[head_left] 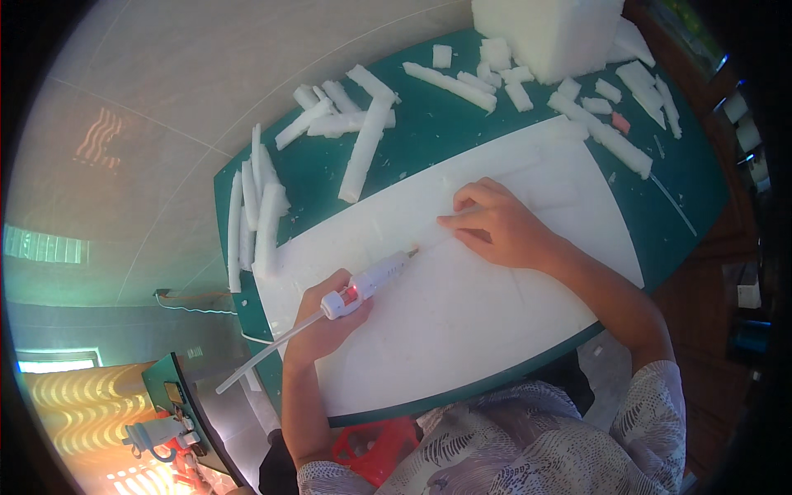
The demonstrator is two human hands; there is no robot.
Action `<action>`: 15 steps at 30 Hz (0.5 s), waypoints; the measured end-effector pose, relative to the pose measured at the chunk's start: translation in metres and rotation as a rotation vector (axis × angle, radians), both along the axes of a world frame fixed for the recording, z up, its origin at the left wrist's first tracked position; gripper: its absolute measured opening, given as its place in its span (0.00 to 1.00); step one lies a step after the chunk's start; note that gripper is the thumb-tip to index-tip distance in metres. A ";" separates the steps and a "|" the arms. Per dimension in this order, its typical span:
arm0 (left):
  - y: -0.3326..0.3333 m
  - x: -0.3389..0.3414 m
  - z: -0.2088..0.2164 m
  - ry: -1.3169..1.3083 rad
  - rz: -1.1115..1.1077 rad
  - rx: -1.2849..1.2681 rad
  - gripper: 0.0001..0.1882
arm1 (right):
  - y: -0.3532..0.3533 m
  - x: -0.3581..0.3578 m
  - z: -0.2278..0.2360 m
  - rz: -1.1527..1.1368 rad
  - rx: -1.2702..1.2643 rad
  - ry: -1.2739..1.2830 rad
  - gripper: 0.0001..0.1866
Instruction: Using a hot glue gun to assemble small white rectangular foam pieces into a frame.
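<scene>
My left hand (318, 330) is wrapped round a white hot glue gun (375, 280). A long pale glue stick (268, 351) sticks out of its back end, and its nozzle points to the upper right, a little above a large white sheet (462, 330). Over the middle of that sheet is my right hand (499, 223), just beyond the nozzle and apart from it. Its fingers are curled, with thumb and forefinger close together at the tips. Whatever may be between them is too small or too pale against the sheet to make out.
White foam strips (363, 148) lie in a loose pile beyond the sheet, with more strips (266, 223) at its left edge. Small foam pieces (520, 95) and a big foam block (549, 33) sit at the far right of the green table (445, 136). A red bag (375, 450) hangs below the near edge.
</scene>
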State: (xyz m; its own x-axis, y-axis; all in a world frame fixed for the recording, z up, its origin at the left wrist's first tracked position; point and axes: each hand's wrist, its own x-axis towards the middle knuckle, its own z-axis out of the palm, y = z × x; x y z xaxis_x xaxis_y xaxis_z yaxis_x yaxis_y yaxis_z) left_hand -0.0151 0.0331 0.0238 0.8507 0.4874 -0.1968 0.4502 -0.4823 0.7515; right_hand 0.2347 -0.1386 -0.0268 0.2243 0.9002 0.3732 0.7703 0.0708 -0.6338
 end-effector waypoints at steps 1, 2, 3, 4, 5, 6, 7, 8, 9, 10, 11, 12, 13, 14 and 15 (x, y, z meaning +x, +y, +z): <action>0.001 0.000 0.001 0.012 0.010 -0.015 0.10 | 0.000 0.000 -0.001 -0.002 0.001 0.002 0.15; 0.003 -0.002 -0.001 0.012 0.008 -0.015 0.10 | -0.001 0.001 0.000 -0.004 0.001 0.002 0.15; 0.007 -0.006 -0.005 0.013 0.012 -0.032 0.10 | 0.000 0.000 0.000 0.004 0.001 0.004 0.15; 0.009 -0.008 -0.008 0.015 0.015 -0.048 0.10 | 0.001 0.000 0.000 0.012 0.001 0.005 0.15; 0.009 -0.009 -0.009 0.017 0.018 -0.047 0.10 | 0.002 0.000 -0.001 0.014 0.001 0.007 0.15; 0.010 -0.008 -0.010 0.001 0.048 -0.085 0.10 | 0.001 0.000 0.000 0.013 0.003 0.014 0.14; 0.010 -0.007 -0.011 -0.016 0.079 -0.122 0.10 | 0.001 0.000 0.000 0.013 0.004 0.021 0.14; 0.009 -0.006 -0.012 -0.016 0.079 -0.123 0.10 | 0.001 0.000 0.000 0.013 0.003 0.020 0.14; 0.007 -0.004 -0.013 -0.048 0.103 -0.147 0.09 | 0.000 0.000 0.000 0.011 0.007 0.022 0.14; 0.005 -0.002 -0.014 -0.079 0.128 -0.172 0.10 | 0.000 0.001 0.000 0.009 0.010 0.024 0.14; 0.005 -0.002 -0.016 -0.078 0.127 -0.171 0.10 | -0.001 0.001 0.001 0.008 0.011 0.024 0.14; 0.006 -0.002 -0.018 -0.076 0.095 -0.139 0.10 | -0.001 0.001 0.001 0.009 0.006 0.022 0.14; 0.007 -0.003 -0.019 -0.073 0.063 -0.106 0.10 | 0.000 0.000 0.001 0.009 0.002 0.019 0.14; 0.006 -0.002 -0.018 -0.073 0.063 -0.106 0.10 | 0.000 0.000 0.002 0.009 0.002 0.019 0.14; 0.006 -0.002 -0.018 -0.063 0.061 -0.092 0.10 | 0.000 0.000 0.002 0.012 -0.003 0.017 0.14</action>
State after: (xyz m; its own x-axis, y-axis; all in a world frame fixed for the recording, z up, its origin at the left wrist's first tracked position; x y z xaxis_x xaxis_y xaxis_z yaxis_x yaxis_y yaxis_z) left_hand -0.0176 0.0389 0.0062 0.8320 0.5211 -0.1902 0.4272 -0.3830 0.8190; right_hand 0.2351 -0.1383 -0.0251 0.2196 0.9039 0.3672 0.7584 0.0786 -0.6471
